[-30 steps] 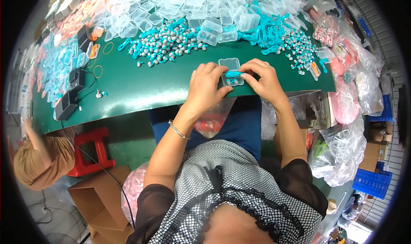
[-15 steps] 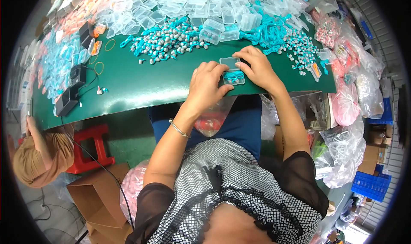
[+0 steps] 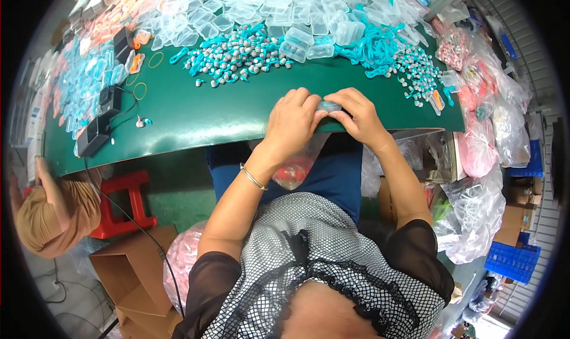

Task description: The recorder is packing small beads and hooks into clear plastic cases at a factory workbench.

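Between both hands, just above the front edge of the green table, is a small clear plastic case (image 3: 328,106), its lid now folded shut over the teal cord inside. My left hand (image 3: 295,122) pinches its left end with thumb and fingers. At the other end, my right hand (image 3: 358,118) presses with thumb and forefinger. Fingers cover much of the case, and its contents show only as a bluish tint. Beyond the hands lies a heap of teal cords with grey, bead-like ends (image 3: 234,54).
Clear empty cases (image 3: 261,6) pile up at the back of the green table (image 3: 196,110). More teal cords (image 3: 374,48) lie at the right, with plastic bags (image 3: 513,128) beyond. Black boxes (image 3: 94,138) with a cable stand at the left. Another person's arm (image 3: 52,193) is at the far left.
The case lay open on the table, showing a coiled teal cord. Now its lid is closed, and both hands have drawn together around it, the right one moving nearer to me.
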### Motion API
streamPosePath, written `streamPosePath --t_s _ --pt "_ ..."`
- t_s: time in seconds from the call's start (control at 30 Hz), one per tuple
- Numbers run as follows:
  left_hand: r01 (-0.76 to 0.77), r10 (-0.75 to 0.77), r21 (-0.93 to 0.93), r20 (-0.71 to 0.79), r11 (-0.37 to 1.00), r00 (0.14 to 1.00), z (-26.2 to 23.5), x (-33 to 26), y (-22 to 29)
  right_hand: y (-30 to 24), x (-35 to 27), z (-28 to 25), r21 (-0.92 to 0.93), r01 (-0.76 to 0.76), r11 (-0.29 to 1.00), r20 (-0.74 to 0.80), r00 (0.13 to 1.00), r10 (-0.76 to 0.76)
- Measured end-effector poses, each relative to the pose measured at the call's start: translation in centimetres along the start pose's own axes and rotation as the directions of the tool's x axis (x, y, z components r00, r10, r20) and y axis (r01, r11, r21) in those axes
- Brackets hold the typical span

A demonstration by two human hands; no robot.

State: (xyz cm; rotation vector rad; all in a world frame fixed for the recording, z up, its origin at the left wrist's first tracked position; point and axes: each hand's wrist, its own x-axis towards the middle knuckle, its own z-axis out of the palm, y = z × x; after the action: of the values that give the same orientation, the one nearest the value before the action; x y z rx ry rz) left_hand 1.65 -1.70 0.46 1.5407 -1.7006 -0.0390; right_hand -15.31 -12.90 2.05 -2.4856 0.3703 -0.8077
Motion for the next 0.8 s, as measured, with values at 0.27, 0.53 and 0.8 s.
streamPosePath --t_s 0.27,0.53,0.8 --pt "-0.032 0.035 0.072 -0.046 0.997 0.998 -3.9 -0.9 -1.3 0.3 4.0 1.0 0.132 0.106 0.986 0.143 0.982 -0.125" --pt "0.057 -0.041 0.398 -0.048 0.915 0.998 -9.3 -3.7 -3.9 4.5 8.1 0.5 -0.567 0.059 0.821 -0.229 0.947 -0.226" --pt "0.118 -0.081 0.29 -0.137 0.95 0.987 -6.1 1.6 -5.4 2.2 5.1 -0.9 0.045 -0.104 0.994 -0.257 0.96 0.112"
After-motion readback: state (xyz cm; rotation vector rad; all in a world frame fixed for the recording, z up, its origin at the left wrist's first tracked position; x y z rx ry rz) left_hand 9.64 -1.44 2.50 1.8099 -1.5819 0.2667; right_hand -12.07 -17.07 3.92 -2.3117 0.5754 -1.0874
